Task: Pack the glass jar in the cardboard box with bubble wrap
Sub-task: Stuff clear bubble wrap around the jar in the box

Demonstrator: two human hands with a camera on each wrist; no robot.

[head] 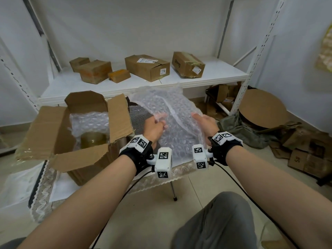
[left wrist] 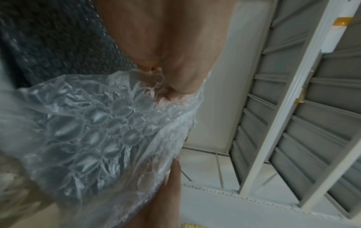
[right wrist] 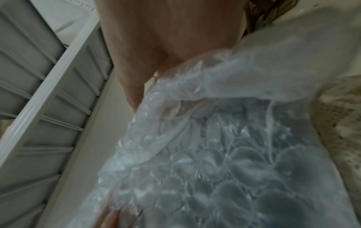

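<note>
An open cardboard box [head: 53, 130] stands on the left of a small table, its flaps spread out. Inside it a glass jar [head: 93, 140] with yellowish contents sits among bubble wrap lining [head: 89, 121]. To the right of the box I hold a clear sheet of bubble wrap [head: 168, 108] raised in front of me. My left hand [head: 155, 125] pinches its left edge and my right hand [head: 203, 123] grips its right edge. The left wrist view shows fingers curled on the bubble wrap [left wrist: 93, 126]; the right wrist view shows the bubble wrap [right wrist: 215, 154] over my palm.
A white metal shelf [head: 206, 76] behind the table carries several closed cardboard boxes [head: 147, 66]. Flattened cartons [head: 305, 159], a round cardboard piece [head: 260, 106] and a green cloth [head: 240, 128] lie on the floor to the right. A lace cloth [head: 181, 169] covers the table.
</note>
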